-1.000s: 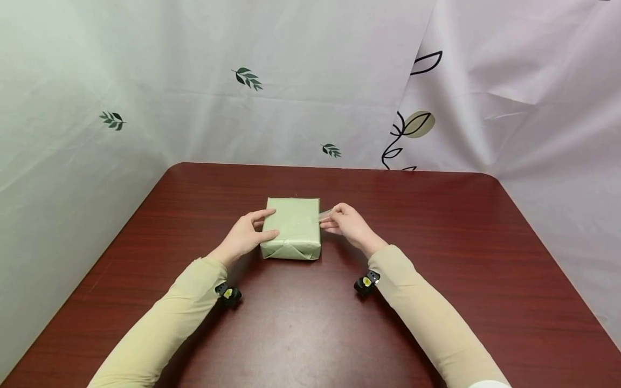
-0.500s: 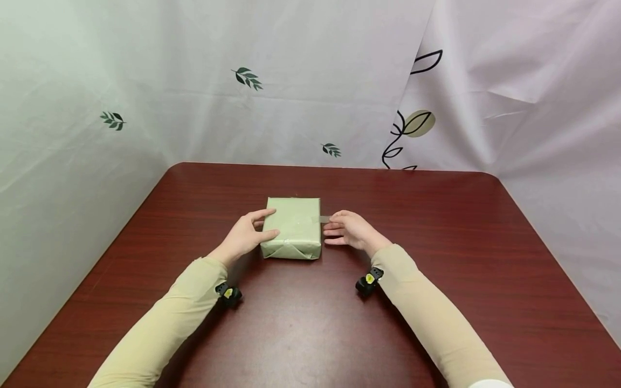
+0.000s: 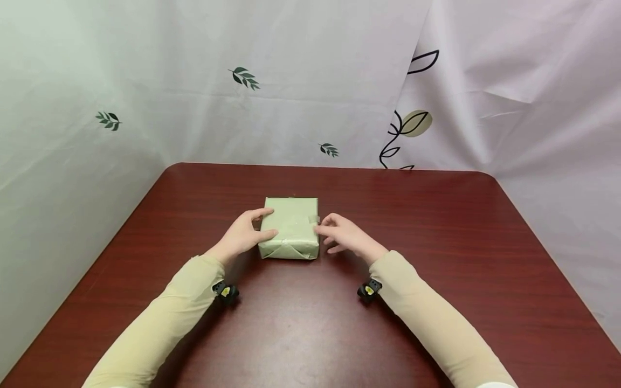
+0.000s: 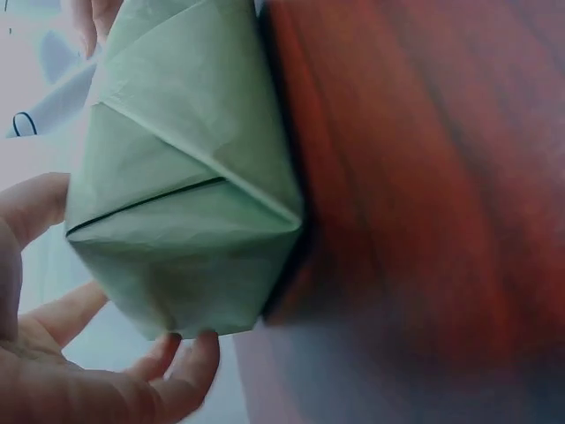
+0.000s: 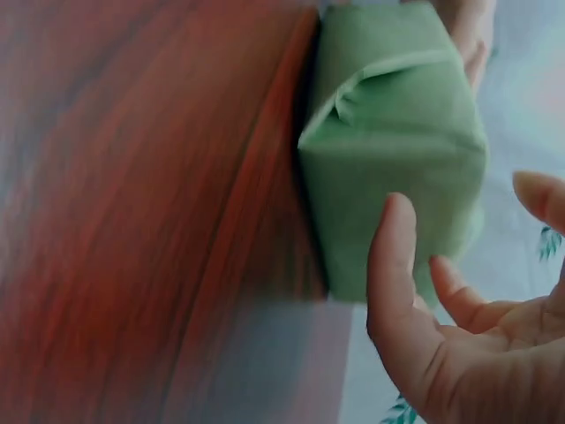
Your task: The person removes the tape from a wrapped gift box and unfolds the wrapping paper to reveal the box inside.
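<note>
A small box wrapped in pale green paper (image 3: pixel 290 215) sits on the table, its folded paper end facing me. My left hand (image 3: pixel 242 231) holds it at the left side, thumb and index finger on the top edge. In the left wrist view, fingertips of the left hand (image 4: pixel 115 353) touch the box's side. A short strip of clear tape (image 3: pixel 314 219) lies at the top's right edge. Beside that edge is my right hand (image 3: pixel 342 234), fingers spread and apart. The right wrist view shows the right hand (image 5: pixel 477 336) near the box's plain side (image 5: pixel 388 203).
The dark red wooden table (image 3: pixel 301 323) extends around the box on all sides. Behind it hangs a pale cloth (image 3: pixel 291 108) printed with leaves. A black wrist camera (image 3: pixel 227 292) is on the left sleeve, and another camera (image 3: pixel 368 290) on the right.
The right hand has let go of the tape strip, which stretched from the box to its fingers. The strip now lies against the edge. The left hand stays in place on the box.
</note>
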The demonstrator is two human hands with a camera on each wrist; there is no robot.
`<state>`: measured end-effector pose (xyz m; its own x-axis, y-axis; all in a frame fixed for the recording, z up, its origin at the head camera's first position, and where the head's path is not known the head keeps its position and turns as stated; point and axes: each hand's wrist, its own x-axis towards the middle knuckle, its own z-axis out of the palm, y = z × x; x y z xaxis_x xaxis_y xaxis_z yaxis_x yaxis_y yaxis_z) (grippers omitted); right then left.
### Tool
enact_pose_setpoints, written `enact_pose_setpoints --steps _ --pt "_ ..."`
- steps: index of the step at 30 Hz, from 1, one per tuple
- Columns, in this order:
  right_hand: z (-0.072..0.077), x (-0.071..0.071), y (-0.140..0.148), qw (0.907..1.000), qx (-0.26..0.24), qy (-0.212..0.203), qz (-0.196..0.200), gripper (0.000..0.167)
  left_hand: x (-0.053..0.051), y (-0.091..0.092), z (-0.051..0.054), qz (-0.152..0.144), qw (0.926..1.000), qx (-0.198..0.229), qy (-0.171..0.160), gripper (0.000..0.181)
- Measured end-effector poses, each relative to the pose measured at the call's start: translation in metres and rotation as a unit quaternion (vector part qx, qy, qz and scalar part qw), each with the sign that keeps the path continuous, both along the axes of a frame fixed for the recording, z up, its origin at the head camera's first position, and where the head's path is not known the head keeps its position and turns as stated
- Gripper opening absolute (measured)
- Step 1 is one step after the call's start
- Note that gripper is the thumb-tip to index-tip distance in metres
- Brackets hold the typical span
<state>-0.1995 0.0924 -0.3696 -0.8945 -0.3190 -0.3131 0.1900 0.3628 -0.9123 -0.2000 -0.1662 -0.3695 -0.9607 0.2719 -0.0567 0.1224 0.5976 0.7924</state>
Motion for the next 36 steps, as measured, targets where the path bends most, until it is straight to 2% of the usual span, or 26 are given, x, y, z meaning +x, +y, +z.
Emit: enact_pose_setpoints --steps 3,5,8,12,17,21,26,28,31,34,36 --pt "0.002 0.006 -0.008 0.9983 0.044 0.031 0.019 0.040 -0.002 0.001 0.005 -0.012 0.9991 -0.034 0.021 0.059" --pt "0.001 0.008 -0.013 0.9962 0.065 0.054 0.022 0.043 -0.004 0.002 0.008 -0.017 0.9974 -0.063 0.033 0.060" --pt "-0.001 0.008 -0.016 0.9915 0.096 0.086 0.020 0.044 -0.010 0.004 0.011 -0.040 0.9934 -0.091 0.058 0.066" --pt "-0.002 0.008 -0.018 0.9839 0.130 0.120 0.022 0.045 -0.021 0.008 0.014 -0.078 0.9878 -0.107 0.082 0.075" --pt "-0.002 0.007 -0.016 0.9738 0.159 0.161 0.023 0.045 -0.038 0.014 0.014 -0.132 0.9786 -0.126 0.096 0.078" --pt "-0.004 0.005 -0.013 0.9682 0.170 0.183 0.007 0.045 -0.044 0.017 0.014 -0.155 0.9734 -0.137 0.098 0.076" --pt "-0.004 0.002 -0.008 0.9578 0.212 0.193 -0.018 0.054 -0.041 0.017 0.013 -0.134 0.9741 -0.155 0.095 0.075" --pt "-0.004 0.001 -0.007 0.9585 0.215 0.185 -0.030 0.053 -0.038 0.016 0.013 -0.118 0.9757 -0.161 0.090 0.074" --pt "-0.005 -0.001 -0.004 0.9708 0.174 0.157 -0.049 0.040 -0.033 0.015 0.013 -0.092 0.9803 -0.159 0.074 0.072" --pt "-0.007 -0.003 -0.003 0.9865 0.096 0.116 -0.065 0.030 -0.026 0.015 0.014 -0.066 0.9847 -0.150 0.059 0.068" --pt "-0.009 -0.004 -0.002 0.9924 0.043 0.092 -0.070 0.028 -0.022 0.015 0.014 -0.056 0.9865 -0.144 0.054 0.066"
